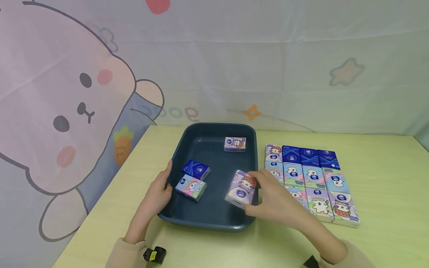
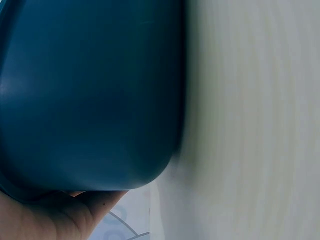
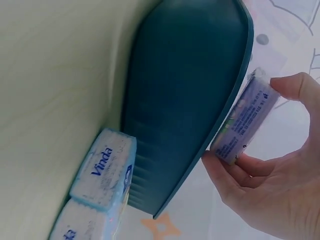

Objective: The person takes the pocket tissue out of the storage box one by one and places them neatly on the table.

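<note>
My right hand pinches a purple tissue pack by its ends, between thumb and fingers, over the right side of a dark blue plastic tub. The right wrist view shows the pack's printed side level with the rim. My left hand holds the tub's left rim, thumb at the edge and fingers against the outer wall. Inside the tub, a dark blue pack touches a pink-and-blue pack at left. Another purple pack lies near the back.
Right of the tub, several tissue packs stand in a tight block of rows on the pale wooden table, dark blue packs at the back and cartoon packs in front. A printed cloth hangs behind the table.
</note>
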A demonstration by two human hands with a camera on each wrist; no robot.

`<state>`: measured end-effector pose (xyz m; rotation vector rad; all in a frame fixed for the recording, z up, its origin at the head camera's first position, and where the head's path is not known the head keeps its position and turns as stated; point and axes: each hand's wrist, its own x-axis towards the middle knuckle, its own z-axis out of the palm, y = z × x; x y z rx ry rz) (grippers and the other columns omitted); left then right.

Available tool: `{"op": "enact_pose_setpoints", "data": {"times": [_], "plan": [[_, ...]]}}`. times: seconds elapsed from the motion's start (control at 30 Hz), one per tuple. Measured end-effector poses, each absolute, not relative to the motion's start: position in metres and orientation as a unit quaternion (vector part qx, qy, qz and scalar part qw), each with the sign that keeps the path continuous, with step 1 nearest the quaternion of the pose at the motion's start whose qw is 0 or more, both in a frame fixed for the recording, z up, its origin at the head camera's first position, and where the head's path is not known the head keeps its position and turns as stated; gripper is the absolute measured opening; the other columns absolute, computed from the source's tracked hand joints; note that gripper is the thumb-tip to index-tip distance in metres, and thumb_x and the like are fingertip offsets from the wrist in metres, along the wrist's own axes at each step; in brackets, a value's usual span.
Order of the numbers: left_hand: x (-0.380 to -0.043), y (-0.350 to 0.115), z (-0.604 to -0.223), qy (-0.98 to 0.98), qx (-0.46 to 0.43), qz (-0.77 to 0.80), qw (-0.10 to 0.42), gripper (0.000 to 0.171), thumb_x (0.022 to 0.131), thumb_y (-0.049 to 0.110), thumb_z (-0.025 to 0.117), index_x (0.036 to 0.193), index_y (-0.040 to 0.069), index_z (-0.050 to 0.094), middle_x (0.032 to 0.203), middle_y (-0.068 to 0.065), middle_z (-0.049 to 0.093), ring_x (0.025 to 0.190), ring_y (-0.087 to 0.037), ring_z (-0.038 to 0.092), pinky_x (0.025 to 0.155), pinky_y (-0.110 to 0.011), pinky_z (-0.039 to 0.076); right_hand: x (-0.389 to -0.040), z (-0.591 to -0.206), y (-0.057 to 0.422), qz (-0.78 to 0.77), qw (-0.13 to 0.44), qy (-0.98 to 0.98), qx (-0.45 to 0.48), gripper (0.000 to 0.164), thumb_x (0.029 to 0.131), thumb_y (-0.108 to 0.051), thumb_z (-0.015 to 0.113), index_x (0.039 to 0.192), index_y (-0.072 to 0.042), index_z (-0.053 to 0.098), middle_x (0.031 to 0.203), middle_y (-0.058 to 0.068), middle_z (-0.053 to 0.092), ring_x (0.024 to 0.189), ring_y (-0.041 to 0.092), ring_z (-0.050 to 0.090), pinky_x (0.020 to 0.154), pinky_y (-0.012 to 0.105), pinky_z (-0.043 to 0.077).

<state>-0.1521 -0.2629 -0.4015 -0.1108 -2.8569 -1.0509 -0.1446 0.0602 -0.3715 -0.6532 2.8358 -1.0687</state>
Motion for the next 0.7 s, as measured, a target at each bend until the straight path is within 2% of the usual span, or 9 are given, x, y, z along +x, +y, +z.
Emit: {"op": "enact_pose_setpoints", "data": {"times": [0.17, 0.4, 0.7], "plan": [[-0.151, -0.263, -0.400, -0.937, -0.036, -0.344, 0.047, 0.067, 0.091, -0.007, 0.037, 0.153, 0.001, 0.013, 0.148, -0.030, 0.034, 0.141, -0.044, 0.029, 0.114, -0.056, 0.026, -0.142, -0.376, 0.069, -0.357, 0.004, 0.908, -0.218, 0.071, 0.066, -0.027, 0.079, 0.129, -0.008, 0.052, 0.111, 0.003, 0.055, 0.101, 0.021, 0.054, 0.082, 0.034, 0.049], [-0.151, -0.262, -0.399, -0.939, -0.035, -0.339, 0.051, 0.067, 0.091, -0.007, 0.037, 0.153, 0.001, 0.013, 0.148, -0.031, 0.034, 0.140, -0.044, 0.030, 0.113, -0.056, 0.026, -0.138, -0.381, 0.080, -0.358, 0.011, 0.908, -0.215, 0.074, 0.068, -0.027, 0.078, 0.133, -0.006, 0.049, 0.118, 0.005, 0.055, 0.105, 0.021, 0.056, 0.086, 0.037, 0.052], [-0.150, -0.262, -0.400, -0.938, -0.040, -0.339, 0.058, 0.067, 0.090, -0.008, 0.038, 0.153, 0.000, 0.014, 0.147, -0.031, 0.035, 0.139, -0.044, 0.031, 0.113, -0.057, 0.027, -0.133, -0.388, 0.090, -0.354, -0.003, 0.908, -0.222, 0.075, 0.067, -0.028, 0.078, 0.134, -0.008, 0.048, 0.120, 0.003, 0.055, 0.108, 0.022, 0.057, 0.087, 0.038, 0.051]]}}
